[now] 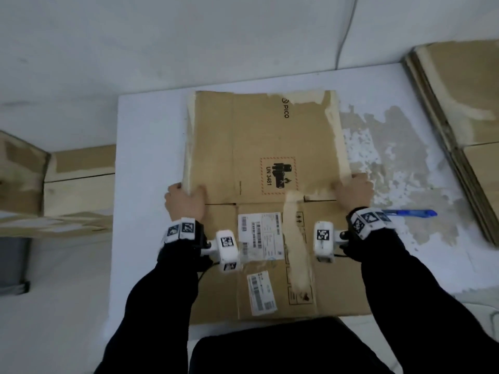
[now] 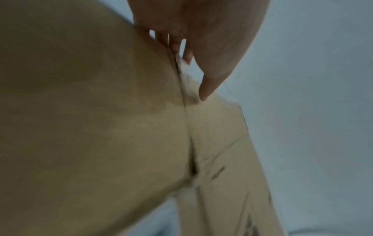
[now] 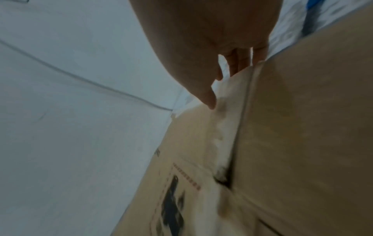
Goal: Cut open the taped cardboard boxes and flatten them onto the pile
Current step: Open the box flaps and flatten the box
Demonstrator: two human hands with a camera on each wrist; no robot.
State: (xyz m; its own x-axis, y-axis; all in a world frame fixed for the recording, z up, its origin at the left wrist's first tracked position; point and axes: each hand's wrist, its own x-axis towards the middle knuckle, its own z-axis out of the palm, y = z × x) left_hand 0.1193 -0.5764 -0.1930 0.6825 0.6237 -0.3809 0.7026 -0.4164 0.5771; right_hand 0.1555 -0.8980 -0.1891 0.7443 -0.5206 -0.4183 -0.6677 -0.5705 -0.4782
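The white desk (image 1: 151,136) carries the large brown flattened cardboard box with torn tape strips and shipping labels (image 1: 259,147), which lies between the two grips, its far panel running away from them. The stack of flattened brown cardboard sheets (image 1: 459,103) sits well off beyond the right grip; a blue-handled cutter (image 1: 410,213) lies just beside that wrist. To do this well, I would lift both side edges evenly and keep the sheet level while swinging it to the stack. The left hand (image 1: 186,201) curls round the left edge and the right hand (image 1: 353,191) round the right edge, thumbs on top, forearms parallel.
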